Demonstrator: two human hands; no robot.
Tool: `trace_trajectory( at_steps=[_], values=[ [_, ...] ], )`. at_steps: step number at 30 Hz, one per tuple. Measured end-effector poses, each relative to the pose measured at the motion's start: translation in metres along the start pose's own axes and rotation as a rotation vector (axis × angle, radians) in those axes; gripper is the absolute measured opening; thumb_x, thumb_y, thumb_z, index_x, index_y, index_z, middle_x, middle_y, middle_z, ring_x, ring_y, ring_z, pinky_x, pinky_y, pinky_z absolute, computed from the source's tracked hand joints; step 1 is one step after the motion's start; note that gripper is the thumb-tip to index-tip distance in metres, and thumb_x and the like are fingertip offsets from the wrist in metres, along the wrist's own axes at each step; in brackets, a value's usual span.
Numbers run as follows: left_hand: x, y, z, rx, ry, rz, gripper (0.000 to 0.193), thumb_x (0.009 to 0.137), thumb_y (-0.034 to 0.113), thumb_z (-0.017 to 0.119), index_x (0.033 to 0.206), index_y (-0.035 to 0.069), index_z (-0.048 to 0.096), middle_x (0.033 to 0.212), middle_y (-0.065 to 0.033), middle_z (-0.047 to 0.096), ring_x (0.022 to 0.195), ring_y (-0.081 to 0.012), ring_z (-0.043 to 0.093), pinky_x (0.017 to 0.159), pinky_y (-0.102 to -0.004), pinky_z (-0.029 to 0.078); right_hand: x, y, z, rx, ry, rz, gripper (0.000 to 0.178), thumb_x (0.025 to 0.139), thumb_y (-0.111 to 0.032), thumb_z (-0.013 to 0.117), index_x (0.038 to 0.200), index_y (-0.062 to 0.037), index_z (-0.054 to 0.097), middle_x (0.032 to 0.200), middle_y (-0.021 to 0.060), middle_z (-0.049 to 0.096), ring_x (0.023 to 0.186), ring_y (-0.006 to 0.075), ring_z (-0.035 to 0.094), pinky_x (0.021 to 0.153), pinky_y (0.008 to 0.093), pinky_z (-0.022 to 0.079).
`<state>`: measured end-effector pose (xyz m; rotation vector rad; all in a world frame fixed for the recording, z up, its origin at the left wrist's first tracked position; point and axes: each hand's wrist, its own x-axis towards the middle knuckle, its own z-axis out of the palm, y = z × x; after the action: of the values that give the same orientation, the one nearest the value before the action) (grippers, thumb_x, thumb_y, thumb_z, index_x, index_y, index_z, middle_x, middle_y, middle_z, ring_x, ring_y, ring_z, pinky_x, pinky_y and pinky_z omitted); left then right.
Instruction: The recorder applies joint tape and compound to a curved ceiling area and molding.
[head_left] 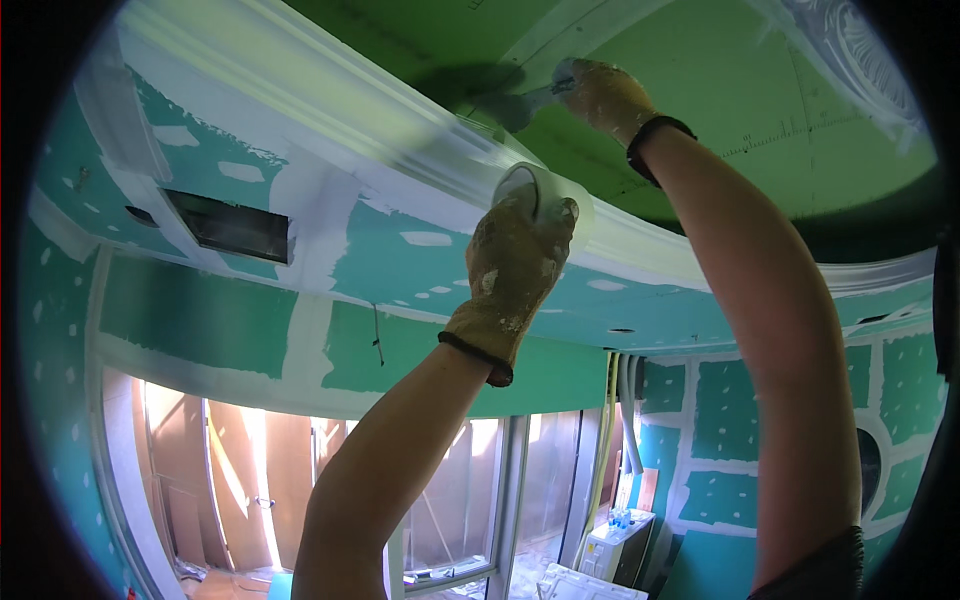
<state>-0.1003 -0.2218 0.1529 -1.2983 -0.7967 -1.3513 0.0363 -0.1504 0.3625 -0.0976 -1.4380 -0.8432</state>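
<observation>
Both my hands are raised toward the ceiling in dusty, plaster-spotted work gloves with dark cuffs. My left hand (518, 258) is closed around a wide white roll of tape (572, 200), just below the white curved cornice (400, 130). Higher up and to the right, my right hand (606, 100) grips a putty knife (540, 97) by its handle. The knife's blade points left and lies at or close to the green ceiling board (680, 90), above the cornice edge. Whether the blade touches the board, I cannot tell.
A white moulded ornament (865, 60) sits on the ceiling at upper right. A rectangular opening (230, 225) is cut in the lower soffit at left. Green boards with white filled joints line the walls. Below stand glazed doors (455, 500) and a white boxy unit (615, 545).
</observation>
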Motion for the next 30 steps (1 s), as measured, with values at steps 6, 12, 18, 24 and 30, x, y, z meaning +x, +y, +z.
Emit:
trace_trajectory(
  at_steps=[6, 12, 18, 24, 30],
  values=[
    [0.011, -0.012, 0.011, -0.094, 0.145, 0.045, 0.028, 0.095, 0.026, 0.062, 0.101, -0.001, 0.062, 0.083, -0.0222, 0.066, 0.075, -0.0390, 0.064, 0.073, -0.0441, 0.053, 0.006, -0.006, 0.035, -0.056, 0.022, -0.054, 0.033, 0.089, -0.025, 0.065, 0.118, -0.0105, 0.068, 0.108, 0.0170, 0.073, 0.103, 0.0372, 0.069, 0.089, 0.0457, 0.055],
    [0.018, -0.010, 0.006, -0.159, 0.113, -0.117, 0.038, 0.095, 0.036, 0.061, 0.101, -0.001, 0.067, 0.081, -0.0195, 0.068, 0.074, -0.0332, 0.064, 0.074, -0.0430, 0.052, 0.006, -0.019, 0.040, -0.099, 0.046, -0.026, 0.033, 0.090, -0.028, 0.067, 0.117, -0.0081, 0.067, 0.108, 0.0204, 0.072, 0.104, 0.0388, 0.068, 0.090, 0.0478, 0.055],
    [0.024, 0.004, 0.000, -0.159, 0.095, -0.234, 0.031, 0.093, 0.028, 0.064, 0.104, 0.000, 0.065, 0.097, -0.0246, 0.071, 0.091, -0.0451, 0.066, 0.081, -0.0484, 0.053, 0.003, -0.017, 0.041, -0.088, 0.102, -0.049, 0.033, 0.092, -0.028, 0.067, 0.116, -0.0062, 0.067, 0.109, 0.0198, 0.072, 0.104, 0.0391, 0.069, 0.088, 0.0474, 0.056],
    [0.007, 0.010, -0.008, -0.346, -0.026, -0.303, 0.030, 0.090, 0.022, 0.065, 0.106, -0.003, 0.067, 0.093, -0.0243, 0.071, 0.087, -0.0406, 0.069, 0.079, -0.0467, 0.053, -0.014, -0.011, 0.033, -0.008, 0.250, -0.193, 0.035, 0.093, -0.030, 0.066, 0.118, -0.0065, 0.067, 0.110, 0.0204, 0.072, 0.105, 0.0390, 0.069, 0.090, 0.0480, 0.055],
    [-0.016, -0.021, 0.018, -0.041, 0.080, 0.182, 0.031, 0.085, 0.008, 0.067, 0.114, -0.001, 0.070, 0.108, -0.0269, 0.070, 0.104, -0.0421, 0.067, 0.093, -0.0442, 0.053, -0.011, -0.024, 0.031, -0.087, 0.129, -0.007, 0.036, 0.093, -0.030, 0.067, 0.121, -0.0076, 0.068, 0.115, 0.0210, 0.071, 0.107, 0.0394, 0.068, 0.092, 0.0474, 0.055]
  ],
)
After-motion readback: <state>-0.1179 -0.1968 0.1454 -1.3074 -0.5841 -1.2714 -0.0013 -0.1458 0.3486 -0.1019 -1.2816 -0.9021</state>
